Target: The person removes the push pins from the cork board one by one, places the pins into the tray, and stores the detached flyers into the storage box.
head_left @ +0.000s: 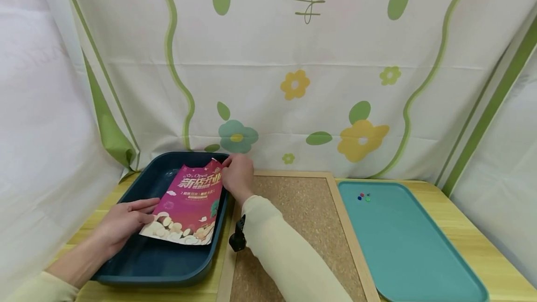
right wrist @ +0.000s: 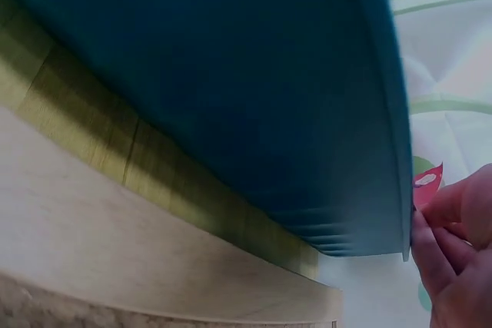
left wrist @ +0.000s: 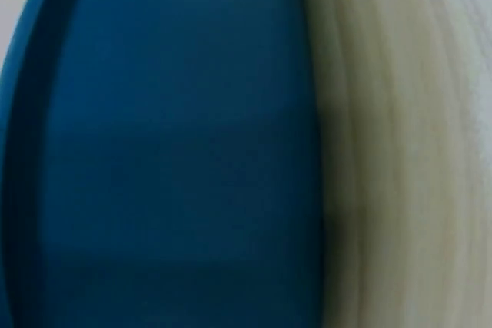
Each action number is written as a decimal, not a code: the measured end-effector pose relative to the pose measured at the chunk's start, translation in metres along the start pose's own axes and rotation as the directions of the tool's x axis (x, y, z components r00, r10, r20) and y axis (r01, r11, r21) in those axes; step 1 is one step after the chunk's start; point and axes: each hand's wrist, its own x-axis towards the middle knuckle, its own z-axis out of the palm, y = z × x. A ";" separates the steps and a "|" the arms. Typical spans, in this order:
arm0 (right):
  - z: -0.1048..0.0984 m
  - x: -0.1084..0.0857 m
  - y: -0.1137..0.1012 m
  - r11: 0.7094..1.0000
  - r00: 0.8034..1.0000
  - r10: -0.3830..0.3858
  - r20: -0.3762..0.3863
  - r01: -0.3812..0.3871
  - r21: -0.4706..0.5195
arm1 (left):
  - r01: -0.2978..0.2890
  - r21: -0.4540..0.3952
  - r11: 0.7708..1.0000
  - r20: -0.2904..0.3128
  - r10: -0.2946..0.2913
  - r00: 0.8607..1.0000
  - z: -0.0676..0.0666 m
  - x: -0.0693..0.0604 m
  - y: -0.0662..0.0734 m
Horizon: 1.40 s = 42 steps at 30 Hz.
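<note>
A pink and purple printed poster point(head_left: 190, 204) with Chinese lettering and coins along its lower edge is over the dark blue tray point(head_left: 168, 276). At the poster's left edge is my left hand point(head_left: 121, 223), pinching it between thumb and fingers; part of this grip is hidden. My right hand point(head_left: 239, 176) pinches the upper right corner near the tray's far rim. In the right wrist view, a small red bit of the poster point(right wrist: 427, 183) shows by the fingertips. The left wrist view has only the blurred tray point(left wrist: 177, 151) and tabletop.
A wood-framed cork board point(head_left: 302, 218) lies right of the dark tray, under my right forearm. Further right is a teal tray point(head_left: 411, 241) with several small coloured pins point(head_left: 364, 197) near its far left corner. A flowered cloth point(head_left: 260, 101) hangs behind the wooden table point(head_left: 457, 209).
</note>
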 end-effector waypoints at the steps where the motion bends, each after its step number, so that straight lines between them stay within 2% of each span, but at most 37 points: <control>1: 0.001 0.000 0.000 1.000 1.000 -0.010 -0.001 0.010 -0.018 | 0.003 0.003 1.000 -0.002 -0.003 1.000 0.002 0.001 -0.001; 5: 0.002 -0.001 -0.001 0.993 0.999 -0.048 -0.018 0.045 -0.109 | -0.002 0.003 1.000 0.006 0.002 1.000 0.011 0.003 -0.002; 9: 0.003 -0.002 -0.002 0.974 0.995 -0.098 -0.012 0.094 -0.205 | -0.010 0.026 1.000 0.008 0.010 1.000 0.014 0.003 -0.003; 14: 0.005 -0.004 -0.003 0.959 0.991 -0.130 0.014 0.129 -0.251 | -0.001 0.051 0.999 0.001 0.001 1.000 0.013 0.002 -0.003; 21: 0.005 -0.002 0.001 0.967 0.992 -0.123 0.019 0.124 -0.223 | 0.021 0.072 0.997 -0.013 -0.020 1.000 0.014 0.001 -0.003; 27: 0.000 -0.001 0.007 0.978 0.991 -0.130 0.040 0.135 -0.157 | 0.080 0.130 0.988 -0.050 -0.074 0.996 0.010 0.000 0.005; 30: -0.007 0.000 0.011 0.988 0.989 -0.126 0.073 0.131 -0.077 | 0.088 0.162 0.983 -0.063 -0.079 0.995 0.009 -0.002 0.012; 33: -0.018 0.002 0.017 0.995 0.986 -0.099 0.132 0.096 0.031 | 0.053 0.183 0.982 -0.058 -0.043 0.997 0.010 -0.003 0.023; 36: -0.034 0.005 0.026 0.991 0.980 -0.101 0.171 0.084 0.100 | -0.012 0.224 0.975 -0.053 0.024 0.998 0.016 -0.004 0.038; 38: -0.047 0.007 0.033 0.989 0.975 -0.120 0.189 0.102 0.104 | -0.065 0.274 0.960 -0.057 0.083 0.995 0.023 -0.006 0.050; 42: -0.079 0.009 0.048 0.990 0.960 -0.124 0.251 0.103 0.096 | -0.165 0.390 0.906 -0.059 0.203 0.977 0.041 -0.008 0.076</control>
